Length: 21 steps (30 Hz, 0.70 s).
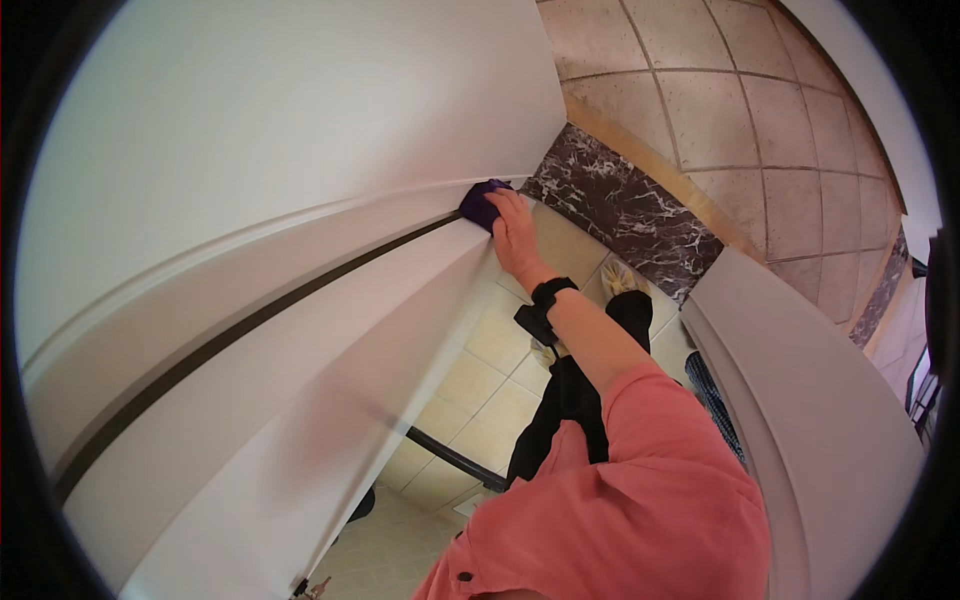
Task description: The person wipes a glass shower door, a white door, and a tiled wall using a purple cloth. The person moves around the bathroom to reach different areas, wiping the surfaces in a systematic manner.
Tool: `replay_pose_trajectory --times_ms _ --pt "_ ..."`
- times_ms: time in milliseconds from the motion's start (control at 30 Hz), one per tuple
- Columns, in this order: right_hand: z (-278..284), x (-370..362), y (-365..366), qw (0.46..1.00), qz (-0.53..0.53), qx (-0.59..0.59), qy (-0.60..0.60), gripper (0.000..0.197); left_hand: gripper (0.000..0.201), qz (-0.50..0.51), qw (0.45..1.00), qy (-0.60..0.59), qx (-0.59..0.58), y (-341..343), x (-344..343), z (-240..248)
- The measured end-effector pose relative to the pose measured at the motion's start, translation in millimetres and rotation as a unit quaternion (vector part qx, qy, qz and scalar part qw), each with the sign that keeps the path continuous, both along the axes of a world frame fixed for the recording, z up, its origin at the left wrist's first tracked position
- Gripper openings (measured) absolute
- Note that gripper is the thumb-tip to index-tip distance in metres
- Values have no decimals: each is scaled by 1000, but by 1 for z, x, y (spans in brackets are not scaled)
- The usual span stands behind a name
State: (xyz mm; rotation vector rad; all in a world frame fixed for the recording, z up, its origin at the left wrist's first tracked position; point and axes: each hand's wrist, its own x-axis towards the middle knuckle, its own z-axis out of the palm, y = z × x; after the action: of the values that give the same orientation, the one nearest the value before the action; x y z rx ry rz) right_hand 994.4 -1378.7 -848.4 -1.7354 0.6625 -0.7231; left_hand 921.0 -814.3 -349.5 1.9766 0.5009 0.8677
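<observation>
My right hand [514, 232] is stretched out and closed over a dark purple cloth [482, 207]. It presses the cloth against a white door frame [300, 240], at the far end of a long dark strip [270, 318]. Part of the cloth is hidden under the fingers. Below the strip stands a white door [300, 430], its glossy face turned toward me. A black band with a small dark box [535, 322] sits round my right wrist. My left hand does not show.
A dark marbled threshold [625, 205] separates beige floor tiles [480, 400] from larger tiles [710, 110] beyond. A white frame [800, 380] rises at the right. A black bar [455, 458] runs out from behind the door. My shoes [622, 278] stand by the threshold.
</observation>
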Motion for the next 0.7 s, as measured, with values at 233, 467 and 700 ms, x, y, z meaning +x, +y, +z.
replay_pose_trajectory --times_ms 233,467,700 --pt "-126 7 -16 973 17 97 209 34 58 -19 999 21 -28 -3 19 -33" --pt "-199 -8 0 950 18 310 47 35 57 -23 998 40 -46 1 29 -54" --pt "-252 2 -11 937 99 241 231 41 57 -23 997 50 -47 -4 39 -74"
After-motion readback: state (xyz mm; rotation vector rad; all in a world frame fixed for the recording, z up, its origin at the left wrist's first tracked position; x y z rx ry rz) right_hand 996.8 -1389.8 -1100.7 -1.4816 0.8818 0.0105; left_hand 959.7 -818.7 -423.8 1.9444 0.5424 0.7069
